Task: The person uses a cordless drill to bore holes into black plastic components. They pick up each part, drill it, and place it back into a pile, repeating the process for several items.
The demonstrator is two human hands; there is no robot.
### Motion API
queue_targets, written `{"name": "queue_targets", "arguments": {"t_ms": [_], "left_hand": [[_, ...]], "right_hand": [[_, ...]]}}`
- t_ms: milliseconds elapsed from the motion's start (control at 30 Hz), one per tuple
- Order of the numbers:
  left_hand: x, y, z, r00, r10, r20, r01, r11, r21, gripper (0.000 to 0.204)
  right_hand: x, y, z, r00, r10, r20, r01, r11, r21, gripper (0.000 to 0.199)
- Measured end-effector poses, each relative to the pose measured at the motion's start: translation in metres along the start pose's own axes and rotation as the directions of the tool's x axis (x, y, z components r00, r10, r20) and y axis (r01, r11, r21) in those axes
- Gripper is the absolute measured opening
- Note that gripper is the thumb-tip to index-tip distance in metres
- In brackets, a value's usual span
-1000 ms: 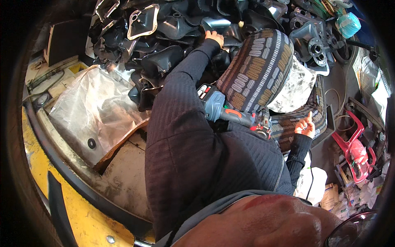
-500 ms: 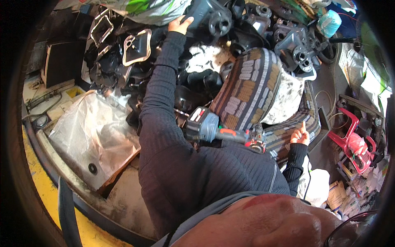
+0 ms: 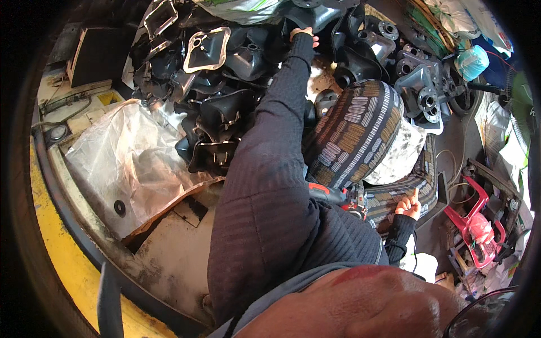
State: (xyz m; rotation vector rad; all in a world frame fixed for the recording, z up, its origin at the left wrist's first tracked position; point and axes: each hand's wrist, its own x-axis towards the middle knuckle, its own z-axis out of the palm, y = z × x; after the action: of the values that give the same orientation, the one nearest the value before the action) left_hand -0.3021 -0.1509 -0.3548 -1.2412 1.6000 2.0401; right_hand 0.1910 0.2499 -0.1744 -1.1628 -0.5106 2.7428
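While the left hand [image 3: 303, 35] stretched far up, fingers curled over a black cast housing [image 3: 315, 14] atop the heap [image 3: 220, 112], the right hand [image 3: 408, 207] rested on the striped cushion [image 3: 360, 135], fingers loosely bent, holding nothing. Tugging that casting could probably topple neighbouring parts.

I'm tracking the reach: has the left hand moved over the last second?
Yes. The left hand has gone farther up the pile of black metal parts, away from the striped cushion, and now touches a part near the top.
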Motion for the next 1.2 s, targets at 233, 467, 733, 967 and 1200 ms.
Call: {"name": "queue_targets", "arguments": {"t_ms": [233, 467, 733, 967, 1200], "left_hand": [[-0.008, -0.049, -0.122, 0.711, 0.558, 0.428, -0.299, -0.311, 0.902, 0.034], [0.020, -0.057, -0.121, 0.732, 0.287, 0.618, -0.150, -0.816, 0.558, 0.031], [-0.050, -0.024, -0.143, 0.860, -0.105, 0.500, -0.287, -0.909, 0.302, 0.031], [-0.060, 0.077, -0.185, 0.822, 0.103, 0.561, -0.409, -0.579, 0.705, 0.035], [-0.091, 0.119, -0.178, 0.784, 0.085, 0.615, -0.614, -0.031, 0.788, 0.046]], "right_hand": [[0.003, 0.001, 0.002, 0.998, 0.017, 0.064, -0.013, 0.998, -0.055, 0.042], [-0.001, 0.002, 0.003, 0.999, -0.049, 0.008, 0.049, 0.998, -0.033, 0.052], [-0.003, 0.010, 0.003, 0.998, -0.034, 0.045, 0.035, 0.999, -0.030, 0.047], [0.006, 0.003, -0.008, 0.973, 0.025, 0.231, -0.036, 0.998, 0.045, 0.047], [0.005, 0.002, -0.010, 0.955, 0.035, 0.295, -0.050, 0.998, 0.042, 0.043]]}}
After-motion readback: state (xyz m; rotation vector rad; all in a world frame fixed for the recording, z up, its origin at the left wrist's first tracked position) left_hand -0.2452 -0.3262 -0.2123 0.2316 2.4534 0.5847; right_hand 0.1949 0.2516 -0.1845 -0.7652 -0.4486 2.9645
